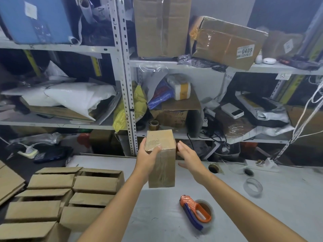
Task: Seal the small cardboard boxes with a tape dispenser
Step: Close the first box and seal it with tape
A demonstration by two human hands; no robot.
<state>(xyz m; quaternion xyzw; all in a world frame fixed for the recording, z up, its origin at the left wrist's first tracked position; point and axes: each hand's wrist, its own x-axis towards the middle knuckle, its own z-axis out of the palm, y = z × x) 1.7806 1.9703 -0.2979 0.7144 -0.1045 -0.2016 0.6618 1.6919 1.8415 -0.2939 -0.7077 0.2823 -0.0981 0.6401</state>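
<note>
The left hand [148,152] grips a taped box [161,158] held up over the desk [157,215]; the right hand [187,157] hovers beside it, fingers straight. This box looks sealed. Next: set it aside, take an open box [97,182] and the tape dispenser [196,212].

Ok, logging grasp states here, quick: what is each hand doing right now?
Left hand: grips the small cardboard box at its top.
Right hand: open, fingers straight, beside the box, holding nothing.
</note>
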